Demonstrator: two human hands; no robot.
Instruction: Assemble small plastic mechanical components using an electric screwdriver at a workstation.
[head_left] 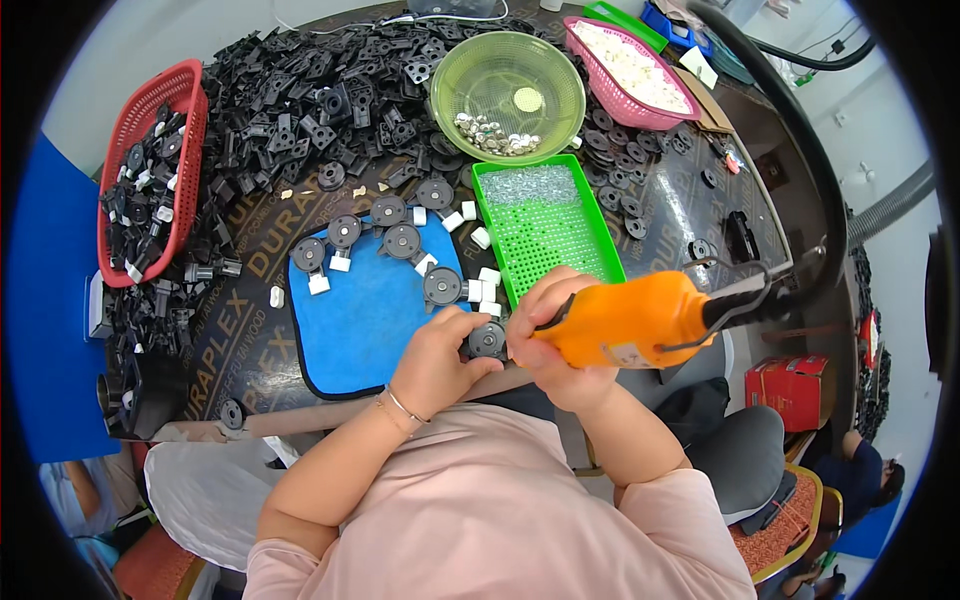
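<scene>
My right hand (563,368) is wrapped round an orange power screwdriver (640,318), whose tip is hidden behind the fingers. Close by, my left hand (435,365) pinches a dark grey round plastic part (487,340) between thumb and fingers at the mat's right corner. The two hands nearly meet at this part. On the blue mat (350,350) several similar round parts, such as one grey disc (442,285), lie with white blocks attached or beside them. Loose white blocks (489,291) lie near my left hand. Beyond the right hand stands a green perforated tray (600,240) with small silvery screws (530,185).
A yellow-green colander (480,75) holds small metal pieces. A pink basket (690,112) of white pieces stands far right; a red basket (110,190) of black parts stands left. Black parts (300,110) heap at the back. A black hose (815,160) arches over the right side.
</scene>
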